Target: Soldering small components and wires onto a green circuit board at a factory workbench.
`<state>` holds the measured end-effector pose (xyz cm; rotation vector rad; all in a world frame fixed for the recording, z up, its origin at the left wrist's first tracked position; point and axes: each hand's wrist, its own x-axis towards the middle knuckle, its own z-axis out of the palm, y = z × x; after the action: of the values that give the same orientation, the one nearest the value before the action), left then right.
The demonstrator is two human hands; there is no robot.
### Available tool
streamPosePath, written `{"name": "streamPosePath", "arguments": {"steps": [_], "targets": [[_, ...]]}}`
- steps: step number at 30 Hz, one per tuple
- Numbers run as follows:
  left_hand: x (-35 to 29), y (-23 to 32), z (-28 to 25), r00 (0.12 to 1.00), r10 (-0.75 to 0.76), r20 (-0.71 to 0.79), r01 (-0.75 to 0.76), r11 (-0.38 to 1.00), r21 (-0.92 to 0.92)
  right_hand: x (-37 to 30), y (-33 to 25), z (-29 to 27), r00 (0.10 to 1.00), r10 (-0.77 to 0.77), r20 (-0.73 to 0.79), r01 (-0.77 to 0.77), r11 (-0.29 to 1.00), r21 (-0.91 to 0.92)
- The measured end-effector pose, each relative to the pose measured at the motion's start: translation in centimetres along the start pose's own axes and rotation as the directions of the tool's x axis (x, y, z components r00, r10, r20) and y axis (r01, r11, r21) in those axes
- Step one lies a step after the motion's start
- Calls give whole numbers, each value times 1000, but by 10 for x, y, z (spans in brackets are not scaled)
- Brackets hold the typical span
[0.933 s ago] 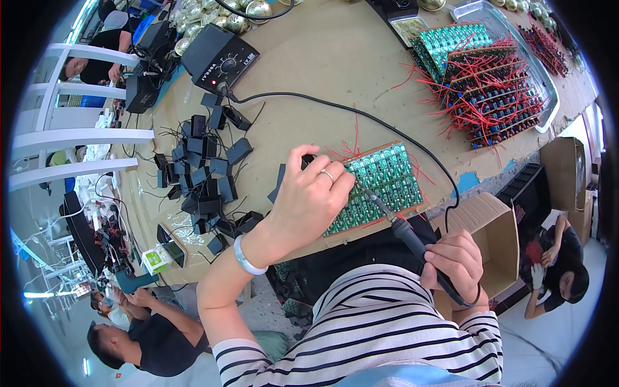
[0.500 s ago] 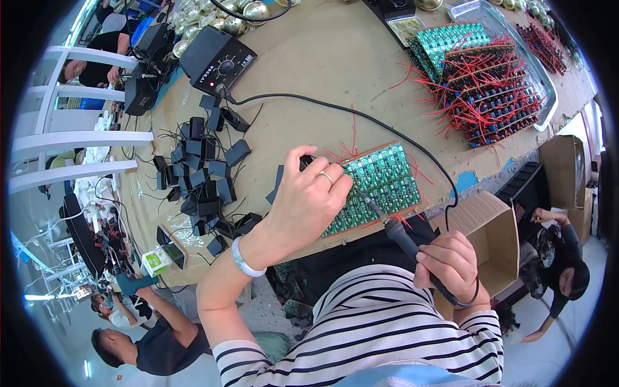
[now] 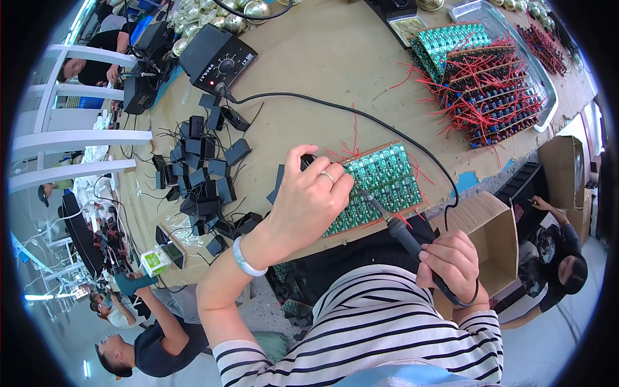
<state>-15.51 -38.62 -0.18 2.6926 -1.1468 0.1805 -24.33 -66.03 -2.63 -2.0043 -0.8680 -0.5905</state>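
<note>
My right hand point(image 3: 453, 263) is closed around the grey handle of a soldering iron point(image 3: 406, 238). Its metal tip points up and left onto a green circuit board panel point(image 3: 385, 180) lying near the table's front edge. Red wires stick out from under the panel's edges. My left hand point(image 3: 316, 193), with a ring and a pale bracelet at the wrist, lies over the panel's left side, its fingers curled. A small dark part point(image 3: 308, 161) shows among those fingers, mostly hidden. What the fingertips pinch at the board is covered by the hand.
Left of the panel lies a heap of small black boxes with wires point(image 3: 200, 155). A black soldering station point(image 3: 218, 61) stands behind them, its cord point(image 3: 348, 106) arching over the table. Wired boards point(image 3: 490, 97) and a metal tray point(image 3: 549, 97) occupy the far right. A cardboard box point(image 3: 490, 238) stands beside me.
The soldering iron and my right hand have shifted very slightly; the tip stays on the panel. My left hand keeps its place. Co-workers at both sides have moved a little.
</note>
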Motion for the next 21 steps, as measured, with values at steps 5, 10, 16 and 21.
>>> {"name": "streamPosePath", "arguments": {"steps": [5,10,16,21], "targets": [[0,0,1,1000,1,0,-1,1000,14,-1,-3,-6,1000,19,-1,-19,1000,-8],[0,1,1,1000,0,2,-1,1000,16,-5,-6,-12,995,95,-43,-95,995,-9],[1,3,0,1000,5,-1,-5,999,33,-6,-7,-10,987,115,-115,-122,991,-51],[3,3,-2,999,7,33,-9,998,66,-5,-7,-11,985,115,-126,-123,991,-58]]}}
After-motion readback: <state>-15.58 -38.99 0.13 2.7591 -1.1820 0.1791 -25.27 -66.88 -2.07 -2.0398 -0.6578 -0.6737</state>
